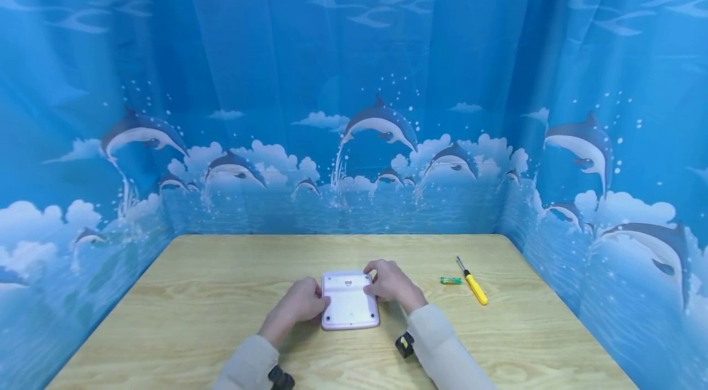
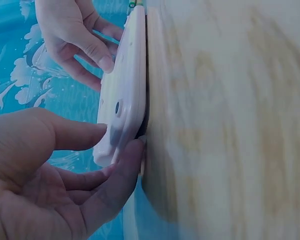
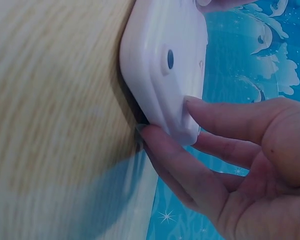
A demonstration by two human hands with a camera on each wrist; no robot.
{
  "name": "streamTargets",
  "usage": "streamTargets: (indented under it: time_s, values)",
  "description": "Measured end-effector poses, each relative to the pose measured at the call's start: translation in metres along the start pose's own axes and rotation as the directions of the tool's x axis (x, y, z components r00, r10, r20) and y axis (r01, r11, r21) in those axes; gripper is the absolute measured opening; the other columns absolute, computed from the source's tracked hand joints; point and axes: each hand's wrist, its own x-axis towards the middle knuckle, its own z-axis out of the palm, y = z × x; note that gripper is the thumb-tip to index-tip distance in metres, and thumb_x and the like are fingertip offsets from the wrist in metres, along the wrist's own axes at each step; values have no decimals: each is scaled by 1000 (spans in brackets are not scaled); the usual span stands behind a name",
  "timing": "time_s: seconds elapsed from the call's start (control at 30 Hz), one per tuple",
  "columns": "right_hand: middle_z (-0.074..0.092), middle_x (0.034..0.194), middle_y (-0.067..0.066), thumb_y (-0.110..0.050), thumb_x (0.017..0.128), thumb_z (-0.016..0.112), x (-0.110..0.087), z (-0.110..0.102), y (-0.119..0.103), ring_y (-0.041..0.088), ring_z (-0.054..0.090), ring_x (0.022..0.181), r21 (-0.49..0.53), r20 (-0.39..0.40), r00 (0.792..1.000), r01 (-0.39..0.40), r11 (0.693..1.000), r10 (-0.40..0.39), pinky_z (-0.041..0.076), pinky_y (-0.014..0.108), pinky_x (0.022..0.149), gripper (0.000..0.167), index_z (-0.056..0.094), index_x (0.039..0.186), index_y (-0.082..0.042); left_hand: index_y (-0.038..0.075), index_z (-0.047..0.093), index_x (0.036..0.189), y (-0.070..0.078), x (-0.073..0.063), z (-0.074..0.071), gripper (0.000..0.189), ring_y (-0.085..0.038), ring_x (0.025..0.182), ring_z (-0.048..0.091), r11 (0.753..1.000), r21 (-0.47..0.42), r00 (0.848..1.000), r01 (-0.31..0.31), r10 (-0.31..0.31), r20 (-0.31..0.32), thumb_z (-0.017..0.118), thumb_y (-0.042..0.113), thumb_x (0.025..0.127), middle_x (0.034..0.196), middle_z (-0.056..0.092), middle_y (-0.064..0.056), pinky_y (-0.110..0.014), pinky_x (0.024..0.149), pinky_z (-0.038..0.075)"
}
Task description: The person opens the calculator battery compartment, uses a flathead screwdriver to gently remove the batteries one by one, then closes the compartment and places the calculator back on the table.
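Note:
A flat, pale pink calculator-like device (image 1: pixel 350 310) lies back side up on the table, with dark round feet near its corners and a small dark mark near its far edge. My left hand (image 1: pixel 298 303) holds its left edge, thumb over the back and fingers at the rim underneath. On the opposite side, my right hand (image 1: pixel 389 282) grips the right edge in the same way. Close up in the right wrist view, the device's rounded rim (image 3: pixel 140 55) sits between thumb and fingers. Its front face is hidden.
A small green battery (image 1: pixel 450 280) lies to the right of my right hand. Beside it is a screwdriver (image 1: pixel 475 289) with a yellow handle, its shaft pointing away. Blue dolphin-print curtains (image 1: pixel 354 70) stand around the wooden table (image 1: pixel 221 279).

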Motion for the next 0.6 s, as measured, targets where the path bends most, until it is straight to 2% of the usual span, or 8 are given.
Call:
streamTargets:
  time_s: [0.17, 0.33, 0.6]
  values:
    - [69, 96, 15, -5, 89, 75, 0, 0, 0, 19, 66, 74, -6, 1, 1000, -5, 1000, 5, 61, 32, 64, 40, 66, 127, 1, 3, 65, 85, 1, -1, 4, 17, -17, 62, 60, 1000, 15, 1000, 22, -22, 5, 66, 16, 96, 73, 63, -7, -26, 55, 49]
    - [69, 96, 15, -5, 89, 75, 0, 0, -1, 18, 65, 73, -10, -4, 1000, -6, 1000, 6, 60, 31, 63, 40, 66, 128, 1, 4, 64, 80, -1, -2, 3, 25, -17, 58, 58, 1000, 0, 1000, -9, 9, 11, 63, 19, 99, 69, 61, -7, -25, 52, 46]
    - [69, 95, 15, -4, 90, 74, 0, 1, -1, 17, 64, 72, -10, -1, 1000, 11, 1000, -11, 61, 31, 63, 40, 65, 128, 3, 4, 64, 81, -3, -3, 0, 27, -15, 56, 57, 998, -44, 999, -40, 42, 33, 66, 25, 99, 69, 61, -6, -27, 51, 51]
